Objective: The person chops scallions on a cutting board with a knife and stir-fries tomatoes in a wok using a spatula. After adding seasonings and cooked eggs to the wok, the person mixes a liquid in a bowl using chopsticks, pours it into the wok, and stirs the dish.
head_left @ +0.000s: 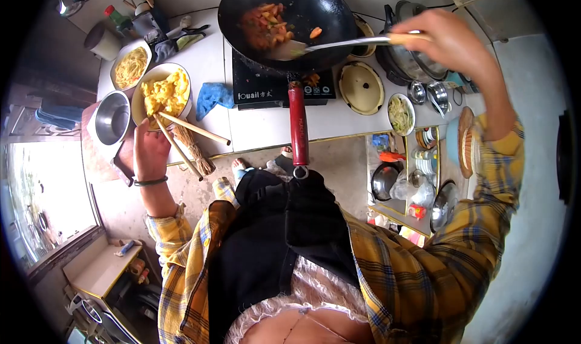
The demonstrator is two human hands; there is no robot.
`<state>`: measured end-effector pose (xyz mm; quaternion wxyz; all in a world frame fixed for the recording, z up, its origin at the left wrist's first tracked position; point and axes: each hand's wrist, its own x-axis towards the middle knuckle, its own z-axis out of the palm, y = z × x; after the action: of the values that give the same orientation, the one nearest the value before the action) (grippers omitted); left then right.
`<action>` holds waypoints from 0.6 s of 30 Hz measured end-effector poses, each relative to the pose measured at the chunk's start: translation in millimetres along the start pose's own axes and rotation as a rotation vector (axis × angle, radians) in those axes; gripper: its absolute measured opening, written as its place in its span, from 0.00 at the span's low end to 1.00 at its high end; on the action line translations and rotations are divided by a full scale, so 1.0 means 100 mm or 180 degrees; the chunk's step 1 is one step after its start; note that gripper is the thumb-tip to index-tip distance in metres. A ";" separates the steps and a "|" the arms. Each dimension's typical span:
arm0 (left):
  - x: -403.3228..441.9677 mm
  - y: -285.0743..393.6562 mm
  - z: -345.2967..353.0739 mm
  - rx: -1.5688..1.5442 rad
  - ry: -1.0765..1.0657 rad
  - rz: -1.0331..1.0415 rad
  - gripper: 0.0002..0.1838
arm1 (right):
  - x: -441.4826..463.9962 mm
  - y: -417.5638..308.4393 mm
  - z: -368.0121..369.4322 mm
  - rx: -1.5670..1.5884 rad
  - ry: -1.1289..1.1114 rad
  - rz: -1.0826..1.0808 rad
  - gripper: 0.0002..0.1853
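My right hand (442,38) is closed round the wooden handle of a metal spatula (348,43). The spatula's blade lies in a black wok (330,11), beside a heap of chopped tomato (266,26). The wok sits on an induction cooker (257,83), its red handle (298,123) pointing toward me. At the left, my left hand (151,153) grips the near rim of a bowl (138,106), thumb at the edge and the other fingers partly hidden. Scrambled eggs (166,92) fill this bowl. A pair of chopsticks (190,129) rests on its rim, sticking out over the counter edge.
Left of the cooker are a metal bowl (112,119), a dish of shredded food (131,67) and a blue cloth (213,97). To the right stand a cream enamel lid (361,88), a plate of sliced greens (400,115) and a steel pot (414,62). Shelves hold pans below.
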<state>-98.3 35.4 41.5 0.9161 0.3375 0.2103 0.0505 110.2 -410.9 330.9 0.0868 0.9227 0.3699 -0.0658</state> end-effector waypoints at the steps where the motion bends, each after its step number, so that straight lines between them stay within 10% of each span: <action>1: 0.01 -0.02 0.00 -0.0050 -0.0052 -0.0038 0.24 | 0.11 -0.18 0.09 -0.0229 0.0033 0.0081 0.13; 9: -0.08 -0.05 0.45 0.0042 -0.0098 0.0180 0.19 | 0.37 0.05 -0.21 0.0959 -0.0055 0.0823 0.13; 12: -0.04 -0.06 0.52 0.0186 -0.0150 0.0274 0.21 | 0.53 0.07 0.31 0.0249 -0.0122 0.0826 0.13; 13: -0.02 -0.06 0.56 0.0222 -0.0137 0.0221 0.22 | 0.48 0.24 0.61 -0.0328 0.0685 -0.0095 0.12; 18: 0.17 -0.01 0.68 0.0396 -0.0301 0.0073 0.24 | -0.11 -0.14 0.15 -0.0836 0.0479 0.0740 0.11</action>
<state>-54.6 -2.3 81.4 0.9016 0.3982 0.1656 0.0318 91.8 -411.1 316.7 0.1857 0.9422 0.2717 0.0627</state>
